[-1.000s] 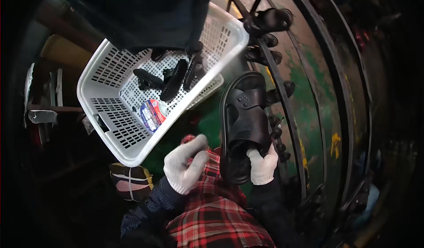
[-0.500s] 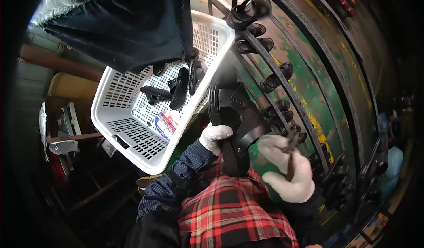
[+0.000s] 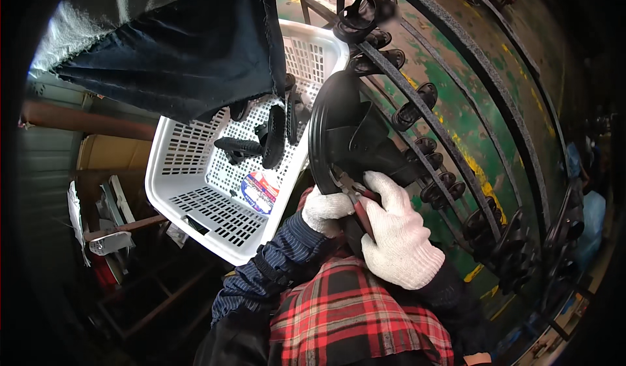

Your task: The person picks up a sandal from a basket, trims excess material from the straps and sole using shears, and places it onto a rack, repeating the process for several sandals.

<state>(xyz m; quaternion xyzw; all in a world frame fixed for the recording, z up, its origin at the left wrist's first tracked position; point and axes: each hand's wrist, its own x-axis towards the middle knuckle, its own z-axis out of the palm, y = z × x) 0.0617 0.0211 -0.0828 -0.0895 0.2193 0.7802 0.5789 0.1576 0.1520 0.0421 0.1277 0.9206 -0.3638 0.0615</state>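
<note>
Since the right hand point(image 3: 399, 234), fingers gripping pliers point(image 3: 362, 214), has reached the sandal point(image 3: 354, 134) gripped by the left hand point(image 3: 327, 210), both now engage it.

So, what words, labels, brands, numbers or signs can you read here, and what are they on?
Rounded blue, red and white label inside the white perforated plastic basket: lettering, which I won't copy out; its fine print is too small to read.
Black broad-strapped sandal and red-handled metal pliers: no readable marking.
</note>
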